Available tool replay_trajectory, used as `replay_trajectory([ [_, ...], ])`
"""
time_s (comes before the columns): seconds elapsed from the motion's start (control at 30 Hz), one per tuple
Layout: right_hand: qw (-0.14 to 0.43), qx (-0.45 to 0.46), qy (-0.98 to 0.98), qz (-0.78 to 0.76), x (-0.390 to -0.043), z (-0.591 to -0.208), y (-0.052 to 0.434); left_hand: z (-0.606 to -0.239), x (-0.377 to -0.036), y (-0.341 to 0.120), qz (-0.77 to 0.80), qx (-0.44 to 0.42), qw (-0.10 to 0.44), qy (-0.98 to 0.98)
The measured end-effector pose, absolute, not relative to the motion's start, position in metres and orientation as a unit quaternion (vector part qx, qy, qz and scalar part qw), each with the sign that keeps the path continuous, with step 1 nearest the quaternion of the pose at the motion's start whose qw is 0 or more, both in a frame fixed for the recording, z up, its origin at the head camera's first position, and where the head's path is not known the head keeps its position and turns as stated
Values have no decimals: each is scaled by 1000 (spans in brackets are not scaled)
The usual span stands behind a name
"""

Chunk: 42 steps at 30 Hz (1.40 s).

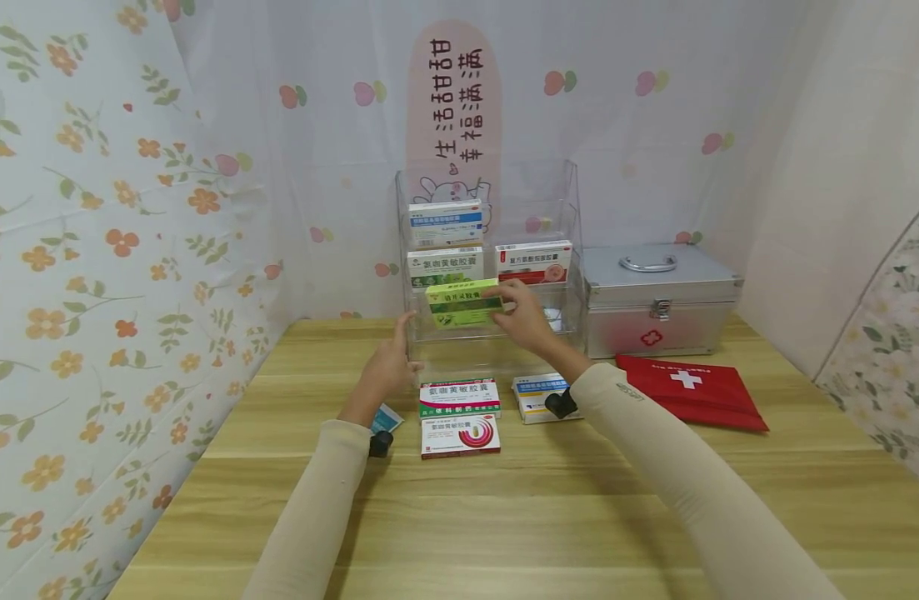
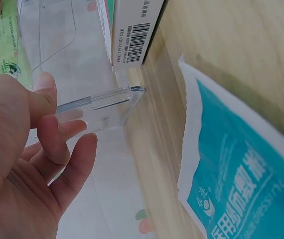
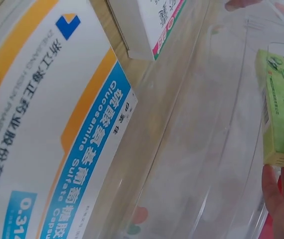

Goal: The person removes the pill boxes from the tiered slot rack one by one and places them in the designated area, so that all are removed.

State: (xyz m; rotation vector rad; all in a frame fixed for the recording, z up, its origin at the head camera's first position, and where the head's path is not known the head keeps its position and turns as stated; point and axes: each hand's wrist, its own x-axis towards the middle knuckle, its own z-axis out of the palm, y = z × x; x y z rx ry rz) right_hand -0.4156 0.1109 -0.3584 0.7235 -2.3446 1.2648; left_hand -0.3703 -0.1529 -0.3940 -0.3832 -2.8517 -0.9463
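Note:
In the head view my right hand (image 1: 525, 317) pinches the right end of a light green medicine box (image 1: 459, 305). The box is at the lower left tier of a clear acrylic rack (image 1: 496, 354); whether it touches the tier I cannot tell. In the right wrist view the same green box (image 3: 280, 107) lies between thumb and fingers. My left hand (image 1: 387, 367) holds the rack's left side edge. The left wrist view shows this hand (image 2: 37, 144) with curled fingers and thumb about the clear side panel (image 2: 102, 99).
Higher tiers hold a blue-white box (image 1: 446, 223), a green-white box (image 1: 444, 267) and a red-white box (image 1: 534, 262). On the table lie two boxes (image 1: 459, 400) (image 1: 459, 437), a blue-orange box (image 1: 537, 398), a teal packet (image 2: 236, 174), a red pouch (image 1: 695, 396) and a silver case (image 1: 657, 308).

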Motion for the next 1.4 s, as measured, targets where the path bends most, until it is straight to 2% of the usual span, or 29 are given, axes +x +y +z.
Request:
replay_trajectory([
  [0.63,249,278,-788,490,-404,-367,133,-392,-370,-150,-313,-114,58,-941],
  [0.83,239,268,-781,511,-395,-368,139,-392,-368,-150,-314,-114,54,-941],
  [1.13,217,283,-777,518,-351,-347,144,-393,-368,-150,-313,-113,48,-942],
  [1.4,184,295,-760,548,-338,-349,154,-395,-369,-151,-314,-116,58,-941],
])
